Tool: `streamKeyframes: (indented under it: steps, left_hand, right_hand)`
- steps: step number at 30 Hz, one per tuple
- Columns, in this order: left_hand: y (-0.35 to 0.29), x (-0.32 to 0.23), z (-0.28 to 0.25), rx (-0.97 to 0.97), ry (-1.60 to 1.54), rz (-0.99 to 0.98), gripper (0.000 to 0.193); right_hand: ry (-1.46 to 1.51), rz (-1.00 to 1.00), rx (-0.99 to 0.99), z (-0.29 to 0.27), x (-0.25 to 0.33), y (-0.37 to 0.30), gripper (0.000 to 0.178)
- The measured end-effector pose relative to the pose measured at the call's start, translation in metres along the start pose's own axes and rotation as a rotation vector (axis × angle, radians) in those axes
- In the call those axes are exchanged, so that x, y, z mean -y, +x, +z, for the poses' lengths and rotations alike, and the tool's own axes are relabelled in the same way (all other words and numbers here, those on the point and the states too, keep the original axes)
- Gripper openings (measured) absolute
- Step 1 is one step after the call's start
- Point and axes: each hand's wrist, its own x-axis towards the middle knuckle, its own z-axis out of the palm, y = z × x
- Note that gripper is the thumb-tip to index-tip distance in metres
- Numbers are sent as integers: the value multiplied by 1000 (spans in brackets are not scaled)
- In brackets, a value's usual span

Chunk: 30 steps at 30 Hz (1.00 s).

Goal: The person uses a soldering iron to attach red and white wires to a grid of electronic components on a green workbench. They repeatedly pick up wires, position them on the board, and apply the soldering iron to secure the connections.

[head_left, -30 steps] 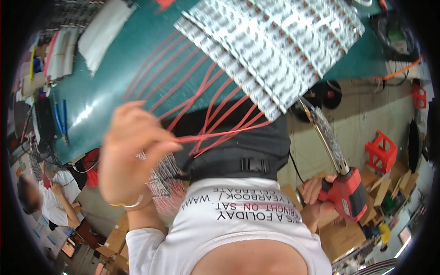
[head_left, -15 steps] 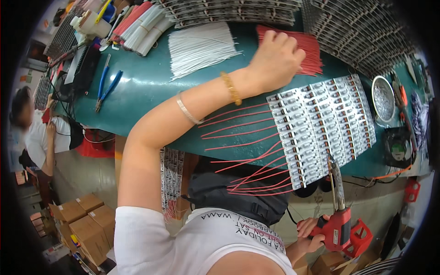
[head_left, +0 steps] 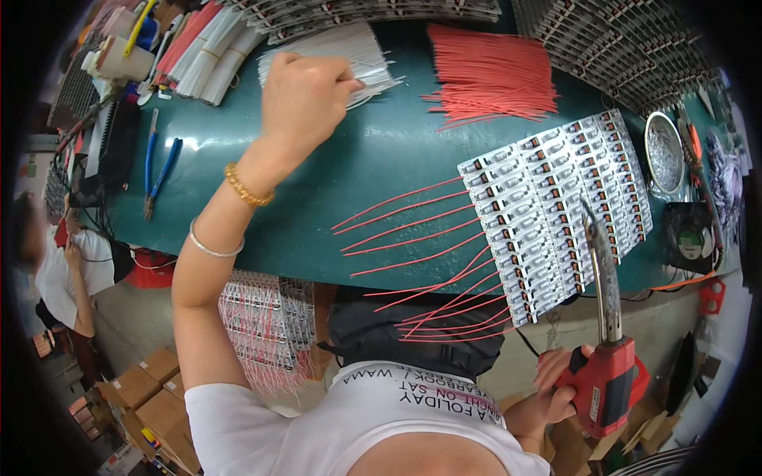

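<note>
Over the pile of thin white wires (head_left: 361,51) my left hand (head_left: 305,99) is closed, fingers curled with the fingertips at the wires; what they pinch is too small to make out. My right hand (head_left: 559,389) grips a red and black soldering gun (head_left: 607,389), whose metal barrel points up over the circuit board panel (head_left: 532,230). Its tip hangs above the panel; I cannot tell whether it touches. The panel carries rows of small components. From its left edge several red wires (head_left: 413,226) run out to the left. A stack of loose red wires (head_left: 492,75) lies beyond it.
Blue-handled pliers (head_left: 159,170) lie at the left, below bundled tubes (head_left: 210,59). A metal bowl (head_left: 664,155) stands right of the panel. Stacked panels (head_left: 619,47) line the back. Another person (head_left: 71,262) sits at far left; cardboard boxes (head_left: 163,412) stand on the floor.
My left hand has moved left from the red wires to the white wires. The soldering gun has shifted slightly right and its tip has risen along the panel.
</note>
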Motion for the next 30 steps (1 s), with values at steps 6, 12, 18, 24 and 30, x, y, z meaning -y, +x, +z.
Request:
streamKeyframes:
  steps: [6, 12, 18, 24, 30]
  left_hand:
    - [-6, 3, -5, -26, -246, -5, 7]
    - [-18, -12, -21, 85, -562, -252, 11]
    - [-29, -67, -17, 319, -657, -155, 12]
    - [-30, -74, -8, 318, -636, -124, 11]
    - [-30, -74, -6, 333, -603, -84, 10]
  right_hand:
    - [-86, 128, 87, 19, 5, 12, 72]
    - [-36, 347, -43, 49, 12, 18, 82]
    - [-11, 582, -57, 63, 20, 27, 89]
    - [-18, 567, -59, 63, 12, 26, 89]
    - [-9, 629, -54, 63, 14, 26, 79]
